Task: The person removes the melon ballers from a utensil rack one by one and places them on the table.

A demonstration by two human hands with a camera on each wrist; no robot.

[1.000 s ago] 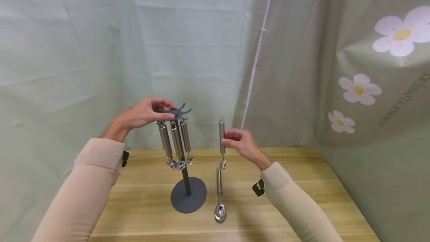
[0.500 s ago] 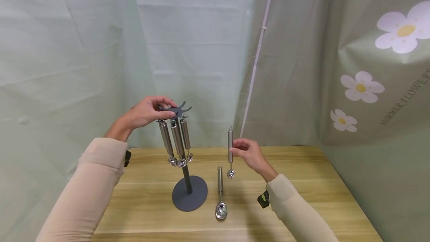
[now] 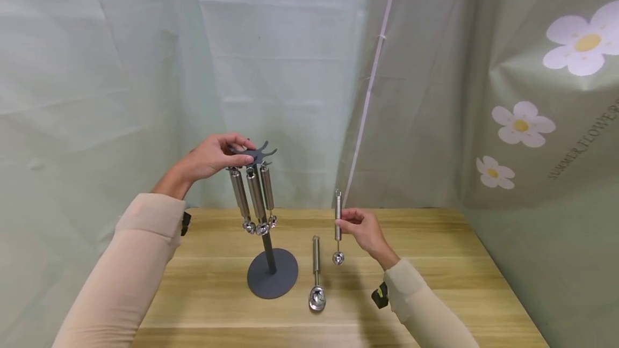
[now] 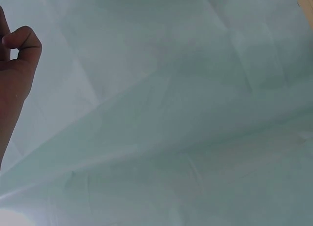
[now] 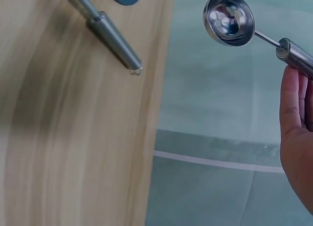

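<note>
My right hand (image 3: 364, 230) pinches a small scoop (image 3: 338, 224) upright above the table (image 3: 435, 262); my left hand (image 3: 213, 156) grips the rack (image 3: 258, 187) top. Three hang, seemingly; another scoop (image 3: 316, 273) lies unhung.

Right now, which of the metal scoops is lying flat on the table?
The larger scoop beside the stand's base. Three others hang from the stand; the right hand holds a small one upright.

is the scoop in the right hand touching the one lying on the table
Apart. The head view shows the held scoop hanging upright beside the lying scoop, bare table between.
</note>
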